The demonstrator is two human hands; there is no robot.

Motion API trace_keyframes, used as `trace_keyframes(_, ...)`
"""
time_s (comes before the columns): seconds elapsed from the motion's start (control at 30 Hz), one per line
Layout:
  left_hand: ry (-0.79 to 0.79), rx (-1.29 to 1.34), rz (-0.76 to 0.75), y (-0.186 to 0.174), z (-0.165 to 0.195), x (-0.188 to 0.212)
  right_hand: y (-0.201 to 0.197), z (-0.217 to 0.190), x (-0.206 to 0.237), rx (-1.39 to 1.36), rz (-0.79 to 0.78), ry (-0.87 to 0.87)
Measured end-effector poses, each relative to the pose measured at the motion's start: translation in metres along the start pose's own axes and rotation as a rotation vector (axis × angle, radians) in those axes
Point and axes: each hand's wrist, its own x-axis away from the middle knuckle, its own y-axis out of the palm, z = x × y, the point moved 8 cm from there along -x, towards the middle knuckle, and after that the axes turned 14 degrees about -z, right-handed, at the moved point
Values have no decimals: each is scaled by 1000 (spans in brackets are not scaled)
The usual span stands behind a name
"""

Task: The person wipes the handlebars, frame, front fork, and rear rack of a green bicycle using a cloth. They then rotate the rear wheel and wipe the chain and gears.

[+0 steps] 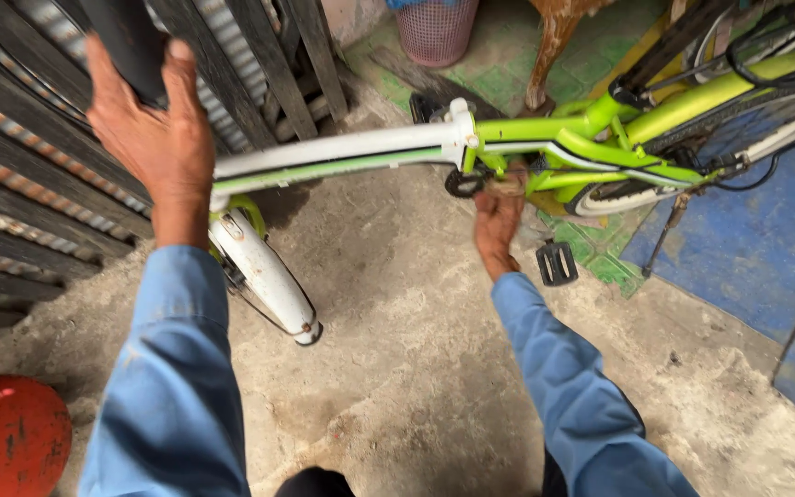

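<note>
Here left hand (154,138) fingers wrap the black tyre (126,41); right hand (497,221), fingers hidden, cannot tell, at the lime-green and white bicycle frame (342,158)'s crank; best keep the wheel steadied.

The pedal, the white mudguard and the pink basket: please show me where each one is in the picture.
pedal (556,262), head view, on its black tread face.
white mudguard (264,271), head view, on the middle of its curved outer surface.
pink basket (434,29), head view, on its mesh wall.

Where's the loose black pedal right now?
The black pedal lies on the concrete floor, just right of the right hand, below the green frame.
</note>
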Motion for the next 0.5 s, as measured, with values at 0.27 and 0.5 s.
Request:
trace_keyframes(0.27, -73, -72, 27, -9, 11, -7, -8, 4, 9, -111, -253, 96)
trace_keyframes(0.5, -268, -22, -13, -14, 14, -15, -12, -135, 22, -188, -209, -434)
